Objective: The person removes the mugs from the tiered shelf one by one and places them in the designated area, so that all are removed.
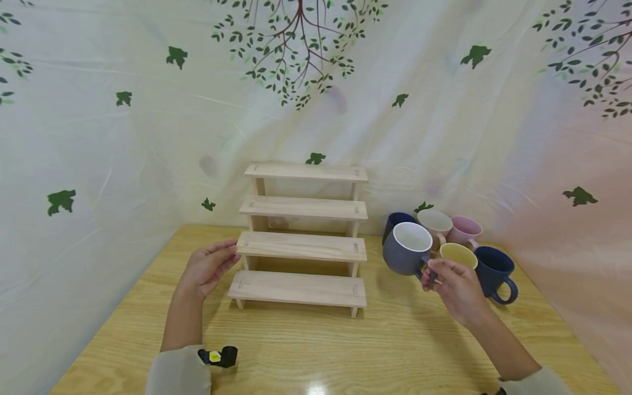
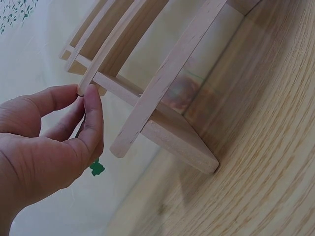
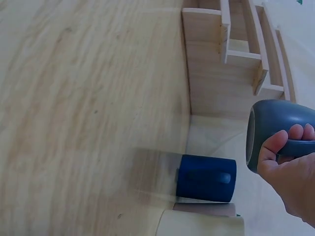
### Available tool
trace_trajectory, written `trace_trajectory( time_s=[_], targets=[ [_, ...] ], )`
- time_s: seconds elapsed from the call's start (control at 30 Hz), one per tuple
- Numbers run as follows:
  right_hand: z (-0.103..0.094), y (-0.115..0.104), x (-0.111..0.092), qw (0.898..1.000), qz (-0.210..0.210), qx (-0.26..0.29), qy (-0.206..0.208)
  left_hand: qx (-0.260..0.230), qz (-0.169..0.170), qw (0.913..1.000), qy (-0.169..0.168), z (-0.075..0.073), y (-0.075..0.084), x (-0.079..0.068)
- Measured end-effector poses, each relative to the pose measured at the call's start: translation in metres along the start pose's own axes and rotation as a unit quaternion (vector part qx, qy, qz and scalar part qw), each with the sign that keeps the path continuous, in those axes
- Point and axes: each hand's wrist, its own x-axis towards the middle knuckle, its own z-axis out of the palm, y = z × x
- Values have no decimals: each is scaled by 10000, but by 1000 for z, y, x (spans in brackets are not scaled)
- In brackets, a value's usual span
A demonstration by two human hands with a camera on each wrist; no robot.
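Observation:
My right hand (image 1: 456, 288) grips the handle of a grey-blue mug (image 1: 406, 255) with a white inside. In the head view the mug is held up, tilted a little, in front of the other mugs; the right wrist view shows my fingers curled round its handle. A four-step wooden shelf (image 1: 301, 247) stands left of it, its steps bare. At the shelf's left side my left hand (image 1: 209, 269) pinches the end of the second step from the bottom between thumb and fingers, as the left wrist view (image 2: 54, 128) of the hand shows.
Several mugs stand grouped at the right: a dark blue mug (image 1: 395, 220), a white-rimmed mug (image 1: 434, 221), a pink mug (image 1: 465, 229), a yellow mug (image 1: 458, 255) and a navy mug (image 1: 494, 271). A leaf-patterned cloth (image 1: 148, 153) hangs behind the wooden table (image 1: 296, 351).

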Motion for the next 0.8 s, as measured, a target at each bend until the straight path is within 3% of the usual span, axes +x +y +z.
trace_trajectory(
  time_s=[0.43, 0.8],
  targets=[
    [-11, 12, -8, 9979, 339, -546, 49, 20, -14, 10000, 30, -1, 0, -1],
    [-19, 19, -16, 9865, 1002, -1119, 648, 12, -12, 10000, 45, 1, 1, -1]
  ],
)
